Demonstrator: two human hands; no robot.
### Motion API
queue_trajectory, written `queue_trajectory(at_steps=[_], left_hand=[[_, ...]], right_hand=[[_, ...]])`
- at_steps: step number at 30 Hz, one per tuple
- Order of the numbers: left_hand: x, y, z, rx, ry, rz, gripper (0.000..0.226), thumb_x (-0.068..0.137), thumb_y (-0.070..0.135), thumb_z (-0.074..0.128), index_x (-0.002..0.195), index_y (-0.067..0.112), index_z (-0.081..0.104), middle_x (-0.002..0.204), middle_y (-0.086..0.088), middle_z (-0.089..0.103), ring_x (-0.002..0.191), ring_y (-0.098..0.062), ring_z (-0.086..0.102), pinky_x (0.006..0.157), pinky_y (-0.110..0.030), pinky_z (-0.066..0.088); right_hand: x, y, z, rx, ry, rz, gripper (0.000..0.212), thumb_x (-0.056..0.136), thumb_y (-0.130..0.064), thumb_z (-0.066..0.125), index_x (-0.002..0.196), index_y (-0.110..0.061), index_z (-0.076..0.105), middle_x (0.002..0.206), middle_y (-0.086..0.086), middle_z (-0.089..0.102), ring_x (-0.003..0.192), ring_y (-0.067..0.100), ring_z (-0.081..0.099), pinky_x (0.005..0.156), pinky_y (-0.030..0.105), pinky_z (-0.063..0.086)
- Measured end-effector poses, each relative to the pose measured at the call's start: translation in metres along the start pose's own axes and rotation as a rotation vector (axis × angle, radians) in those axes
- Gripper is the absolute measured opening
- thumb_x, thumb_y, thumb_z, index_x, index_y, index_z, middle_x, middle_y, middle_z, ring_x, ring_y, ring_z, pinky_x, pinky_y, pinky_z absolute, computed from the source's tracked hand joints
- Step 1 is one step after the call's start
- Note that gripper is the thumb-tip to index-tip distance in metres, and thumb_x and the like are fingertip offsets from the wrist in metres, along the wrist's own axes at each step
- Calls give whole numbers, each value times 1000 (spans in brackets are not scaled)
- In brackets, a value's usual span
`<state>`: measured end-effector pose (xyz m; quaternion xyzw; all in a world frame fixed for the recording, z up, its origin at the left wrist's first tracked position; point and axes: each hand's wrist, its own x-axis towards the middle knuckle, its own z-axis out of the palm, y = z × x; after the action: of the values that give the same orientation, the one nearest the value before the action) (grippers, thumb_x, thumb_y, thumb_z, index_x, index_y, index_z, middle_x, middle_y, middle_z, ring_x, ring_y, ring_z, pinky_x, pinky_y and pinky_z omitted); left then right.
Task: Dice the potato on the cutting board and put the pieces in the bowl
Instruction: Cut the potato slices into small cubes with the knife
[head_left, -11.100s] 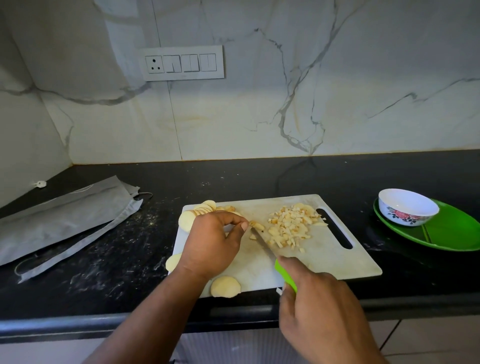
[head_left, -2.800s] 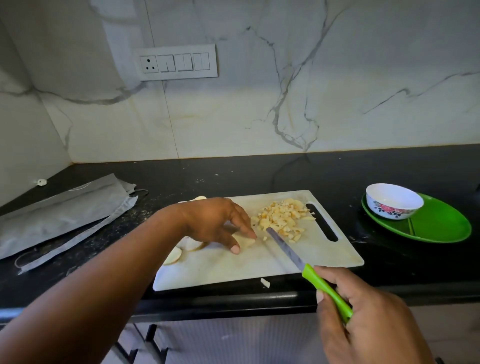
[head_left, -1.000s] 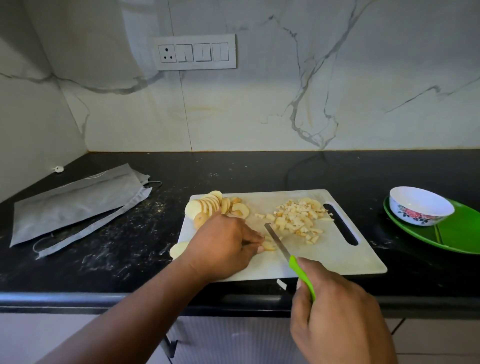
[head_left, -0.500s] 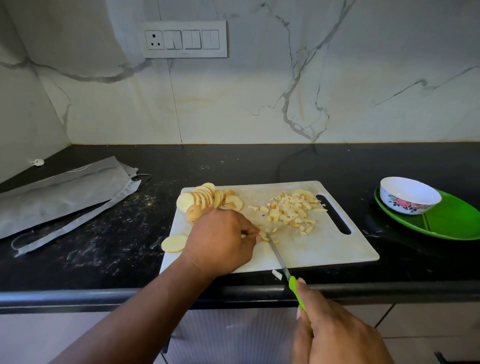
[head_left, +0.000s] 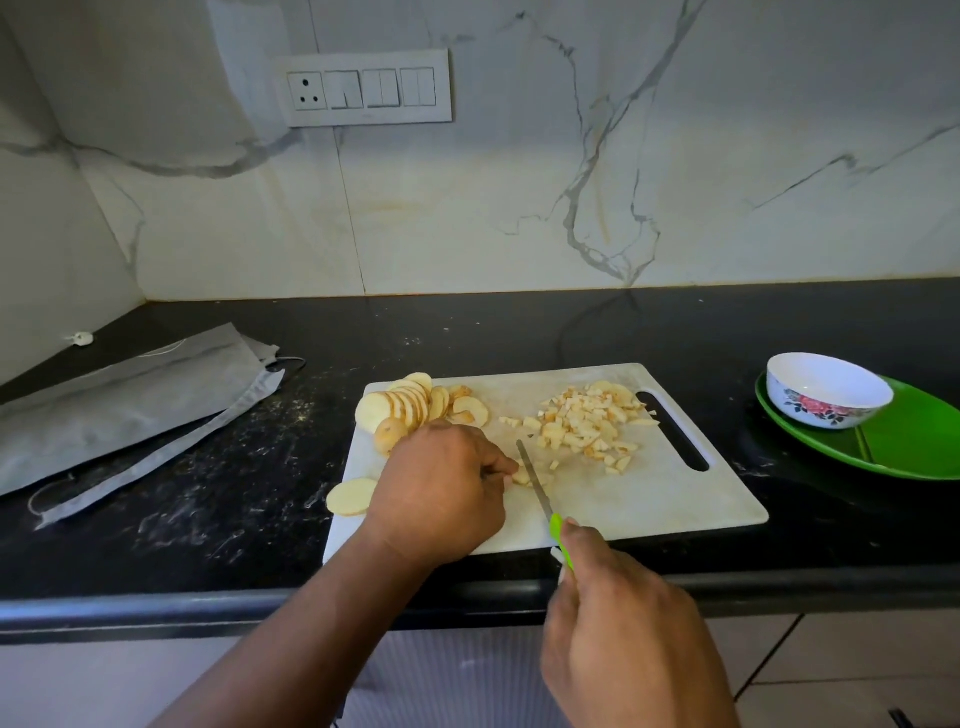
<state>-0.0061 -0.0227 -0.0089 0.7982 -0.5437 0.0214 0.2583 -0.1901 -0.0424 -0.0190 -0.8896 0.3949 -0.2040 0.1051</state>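
Your left hand (head_left: 441, 488) pinned the potato slices (head_left: 522, 477) on the cutting board (head_left: 649, 499) while your right hand (head_left: 623, 623), clamped on the green-handled knife (head_left: 535, 483), laid its blade just right of them, running near-to-far; bowl (head_left: 828, 389) empty, far right.

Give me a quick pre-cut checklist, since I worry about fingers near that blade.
1. Left hand pins the potato piece: ok.
2. Left fingertips sit close beside the knife blade: not ok.
3. Right hand grips the green handle: ok.
4. Cutting board lies flat on the counter: ok.
5. Diced pile clear of the blade: ok.
6. Bowl empty and within reach: cannot tell.
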Motion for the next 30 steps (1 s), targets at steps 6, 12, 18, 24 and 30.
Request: queue_trajectory(at_steps=[6,12,18,24,30], left_hand=[[1,1,5,-7,22,2,26,95,18,66,112,30,81,111,18,75,104,-1,61,89,-9,43],[-1,-2,5,-220,33,-153,13,92,26,78,103,32,82,98,22,76,89,4,67,76,-3,49],[-5,0,2,-192,48,-196,9,89,36,80,97,38,82,92,26,74,85,0,68,78,-20,58],[-2,1,3,-109,42,-160,18,93,23,74,106,33,82,104,20,76,92,-1,68,75,-6,48],[-1,1,7,-151,36,-169,19,93,18,74,105,29,82,102,20,76,90,0,67,76,-5,48]], right_hand=[[-19,13,-4,-1,-57,-38,45,60,-30,66,104,-28,74,59,-7,63,44,6,58,41,18,44],[-16,12,-19,-12,2,15,37,58,-27,75,94,-30,68,47,-11,42,40,7,54,41,16,23],[-2,-5,-22,70,141,-124,31,99,-34,40,129,-35,39,85,-10,55,74,10,48,59,19,31],[5,-3,-10,69,47,-110,33,98,-32,42,130,-34,39,86,-9,54,71,12,45,58,19,30],[-11,6,-23,26,20,-89,43,98,-38,40,140,-40,33,87,-10,55,94,7,63,64,17,32]])
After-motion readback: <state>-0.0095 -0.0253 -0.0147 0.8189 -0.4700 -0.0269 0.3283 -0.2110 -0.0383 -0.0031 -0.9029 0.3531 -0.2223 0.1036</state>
